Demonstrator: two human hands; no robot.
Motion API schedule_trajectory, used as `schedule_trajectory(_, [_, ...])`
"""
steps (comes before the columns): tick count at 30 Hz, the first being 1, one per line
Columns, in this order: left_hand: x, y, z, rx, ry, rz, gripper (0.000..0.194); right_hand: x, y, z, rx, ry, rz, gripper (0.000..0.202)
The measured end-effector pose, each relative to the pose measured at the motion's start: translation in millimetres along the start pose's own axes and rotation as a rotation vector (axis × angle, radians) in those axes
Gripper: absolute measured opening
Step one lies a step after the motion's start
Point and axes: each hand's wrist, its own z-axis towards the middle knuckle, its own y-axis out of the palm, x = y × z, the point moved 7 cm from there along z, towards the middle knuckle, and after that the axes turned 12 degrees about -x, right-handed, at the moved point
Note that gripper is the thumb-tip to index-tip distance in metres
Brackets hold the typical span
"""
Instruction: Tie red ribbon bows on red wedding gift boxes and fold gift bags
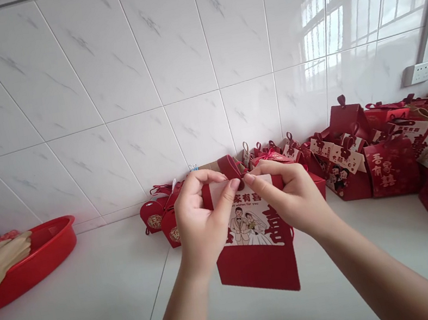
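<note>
In the middle of the head view, a red wedding gift box [259,273] is held up in front of me. A white card [250,225] with a cartoon bride and groom covers part of its front. A dark red ribbon loop [228,167] stands up from its top. My left hand [201,217] is closed on the top edge from the left, thumb near the base of the loop. My right hand [297,195] pinches the same edge from the right, its thumb tip close to the left one. The fingers behind the box are partly hidden.
Another person's hand [11,253] reaches into a red plastic basket [50,266] at left. Several red gift boxes [391,167] crowd the right side, with smaller ones [152,215] behind my left hand. A tiled wall [178,50] bearing a power socket [422,72] backs the white counter [100,312].
</note>
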Motion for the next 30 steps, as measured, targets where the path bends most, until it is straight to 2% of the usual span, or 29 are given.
schedule_trajectory(3, [4,-0.9,0,0.019,0.038,-0.010,0.015,1,1,1,-0.018,-0.007,0.032,0.018])
schedule_trajectory(8, [11,0.4,0,-0.030,0.077,0.101,0.001,4,2,0,-0.031,0.018,0.085,0.013])
schedule_trajectory(14, [12,-3.4,-2,-0.016,0.038,0.101,0.003,1,4,0,-0.091,-0.028,0.119,0.018])
schedule_trajectory(30, [18,-2.6,-2,-0.024,0.062,0.160,0.003,1,1,-2,-0.078,0.009,0.092,0.008])
